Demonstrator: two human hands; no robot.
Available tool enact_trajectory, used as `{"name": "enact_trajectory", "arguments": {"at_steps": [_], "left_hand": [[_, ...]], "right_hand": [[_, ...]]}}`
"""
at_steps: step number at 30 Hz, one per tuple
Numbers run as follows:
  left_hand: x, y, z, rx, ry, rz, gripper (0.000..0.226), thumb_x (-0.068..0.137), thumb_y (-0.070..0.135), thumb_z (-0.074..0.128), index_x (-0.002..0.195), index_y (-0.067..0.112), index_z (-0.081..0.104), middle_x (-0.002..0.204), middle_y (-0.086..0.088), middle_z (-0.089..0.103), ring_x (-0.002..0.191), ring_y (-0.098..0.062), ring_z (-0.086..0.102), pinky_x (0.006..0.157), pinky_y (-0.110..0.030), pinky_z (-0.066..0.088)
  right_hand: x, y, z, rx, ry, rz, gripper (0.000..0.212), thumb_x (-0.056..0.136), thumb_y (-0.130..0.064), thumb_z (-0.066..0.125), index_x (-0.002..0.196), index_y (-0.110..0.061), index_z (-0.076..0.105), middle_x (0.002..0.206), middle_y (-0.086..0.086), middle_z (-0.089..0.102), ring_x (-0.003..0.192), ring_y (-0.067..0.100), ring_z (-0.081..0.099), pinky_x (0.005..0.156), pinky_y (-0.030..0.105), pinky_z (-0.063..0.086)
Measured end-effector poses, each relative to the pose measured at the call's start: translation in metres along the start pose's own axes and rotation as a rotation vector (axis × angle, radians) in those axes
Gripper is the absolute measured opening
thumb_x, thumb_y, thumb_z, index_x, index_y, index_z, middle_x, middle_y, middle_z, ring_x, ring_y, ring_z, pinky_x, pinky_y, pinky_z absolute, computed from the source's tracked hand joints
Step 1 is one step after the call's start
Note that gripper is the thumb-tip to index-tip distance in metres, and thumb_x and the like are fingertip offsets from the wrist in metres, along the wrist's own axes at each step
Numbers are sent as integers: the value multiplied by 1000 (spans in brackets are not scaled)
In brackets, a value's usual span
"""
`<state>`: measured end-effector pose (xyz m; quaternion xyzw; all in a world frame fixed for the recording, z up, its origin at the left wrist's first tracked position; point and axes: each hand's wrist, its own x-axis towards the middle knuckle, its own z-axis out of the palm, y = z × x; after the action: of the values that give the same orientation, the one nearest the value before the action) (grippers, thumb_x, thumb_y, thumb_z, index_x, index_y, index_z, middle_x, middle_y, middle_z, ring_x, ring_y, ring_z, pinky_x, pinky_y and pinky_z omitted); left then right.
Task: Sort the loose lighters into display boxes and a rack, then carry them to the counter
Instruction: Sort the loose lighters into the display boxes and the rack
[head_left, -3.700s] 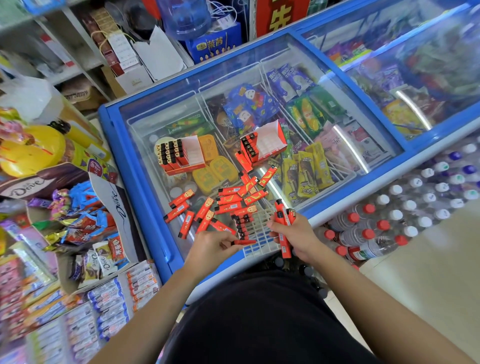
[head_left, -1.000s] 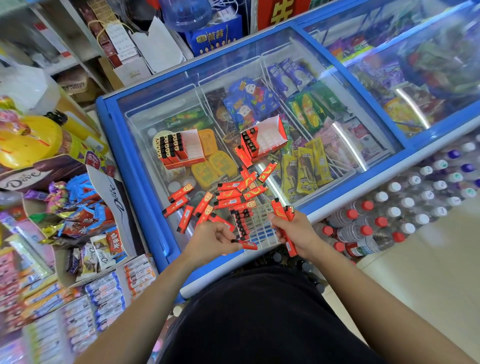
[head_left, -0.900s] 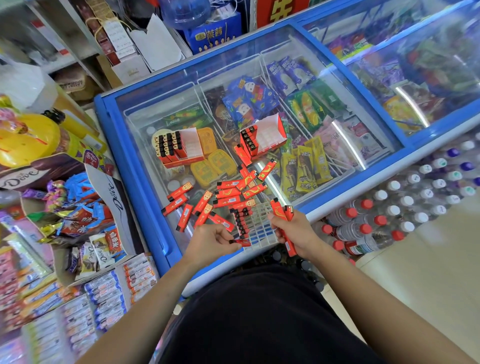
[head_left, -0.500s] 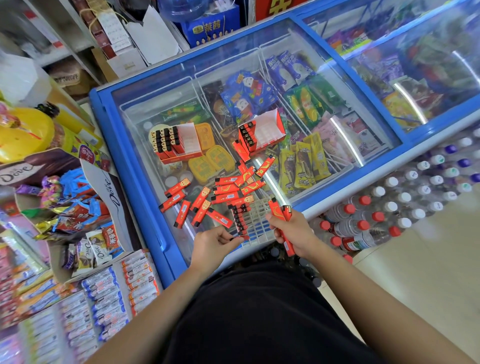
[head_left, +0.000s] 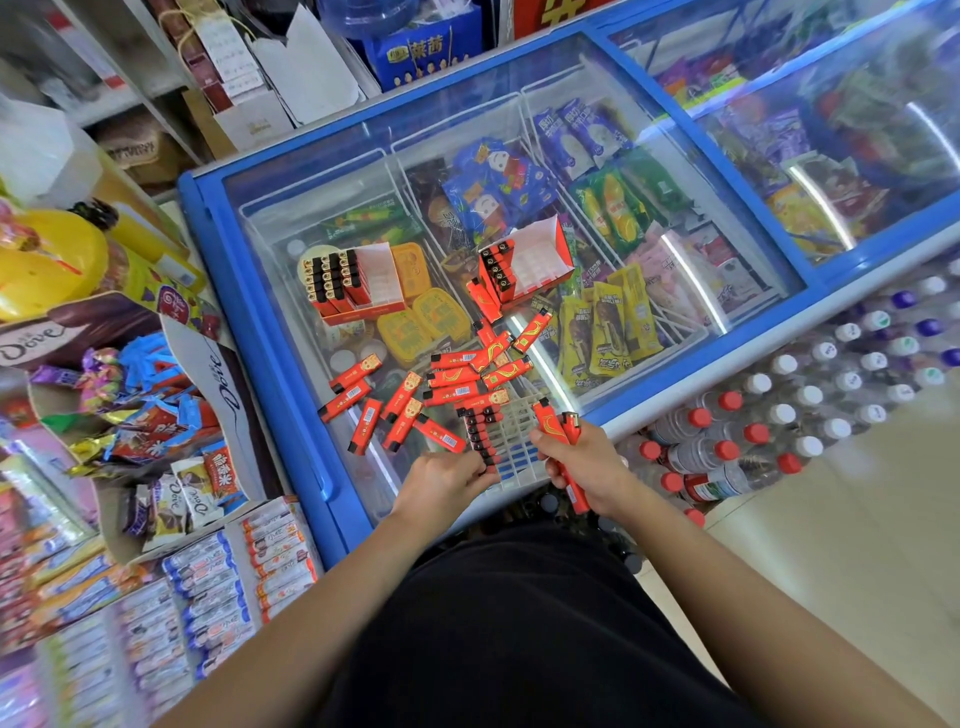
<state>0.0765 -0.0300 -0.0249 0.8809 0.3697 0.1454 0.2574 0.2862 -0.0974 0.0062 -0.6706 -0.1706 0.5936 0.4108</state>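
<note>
Several loose red lighters (head_left: 447, 384) lie scattered on the glass lid of a blue freezer (head_left: 270, 312). A white gridded rack (head_left: 519, 441) sits at the lid's near edge, with one column of lighters standing in its left side. My left hand (head_left: 441, 480) touches the rack's near left corner; its fingertips are at the bottom lighter of that column. My right hand (head_left: 584, 462) grips a bunch of red lighters (head_left: 550, 421) just right of the rack. Two red display boxes stand further back: the left box (head_left: 358, 283) is about half full, the right box (head_left: 524, 265) holds one row.
Packs of water bottles (head_left: 779, 415) stand on the floor to the right of the freezer. Candy and chocolate displays (head_left: 130, 415) crowd the left side. Shelves and cartons (head_left: 249, 78) lie behind the freezer.
My left hand has pushed its lighter into the rack's left column and now rests at the rack's corner. My right hand keeps its bunch. The view has shifted slightly.
</note>
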Motion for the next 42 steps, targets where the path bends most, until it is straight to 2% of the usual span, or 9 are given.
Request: {"name": "enact_trajectory", "arguments": {"at_steps": [5,11,14,18,23,26,29,37,42], "left_hand": [[-3,-3,4,-96,-51,-130,33,70,22,92,63,11,61,53,3,60,47,-14,56,49,-19,41],[8,1,5,-114,-171,-362,33,75,31,88,63,9,66,60,-2,66,60,-19,59,58,-27,39],[2,-5,-5,-130,-212,-411,25,72,36,84,64,19,68,60,10,65,62,-6,63,63,-26,51],[3,-4,-30,-248,-73,-391,9,72,20,65,64,20,68,56,14,61,56,-6,58,58,-23,50],[30,-1,-58,-521,16,-392,8,90,13,73,97,11,77,83,4,74,74,-10,66,71,-21,55],[44,8,-69,-666,-55,-357,23,91,20,74,113,13,74,93,0,73,85,-10,67,77,-21,54],[53,11,-71,-683,-54,-353,17,89,17,76,106,16,75,87,4,73,80,-9,67,77,-27,56],[73,-4,-94,-739,-7,-402,11,84,10,81,89,18,75,78,4,74,74,-13,69,72,-25,57],[101,-42,-124,-630,219,-536,14,86,10,78,98,14,74,84,-3,72,77,-11,66,73,-18,54]], "right_hand": [[-3,-3,-2,12,-79,-4,20,93,-21,70,97,-3,62,70,11,52,55,17,48,48,28,40],[-5,-11,-2,195,-233,63,29,100,-17,56,124,-1,62,80,9,61,60,17,49,48,27,38],[-8,-18,1,32,-230,-14,30,99,-19,62,119,3,61,82,6,68,59,15,48,49,26,39],[-11,-26,3,-117,-152,-110,21,93,-14,70,101,5,62,76,4,72,52,17,42,45,26,37],[-7,-38,9,-279,-165,-180,12,89,-19,75,94,-11,69,51,-10,52,45,10,43,49,24,38],[-4,-46,15,-351,-234,-192,12,88,-19,76,96,-12,70,56,-12,57,46,1,46,51,16,38],[-2,-54,21,-393,-273,-173,23,87,-23,77,100,-6,69,70,1,63,49,0,47,52,16,38],[20,-69,22,-187,-227,-84,23,89,-17,75,110,-12,69,67,0,61,53,14,51,51,27,45],[46,-91,28,545,-227,135,28,88,2,66,113,-6,59,83,14,61,67,23,59,70,35,53]]}}
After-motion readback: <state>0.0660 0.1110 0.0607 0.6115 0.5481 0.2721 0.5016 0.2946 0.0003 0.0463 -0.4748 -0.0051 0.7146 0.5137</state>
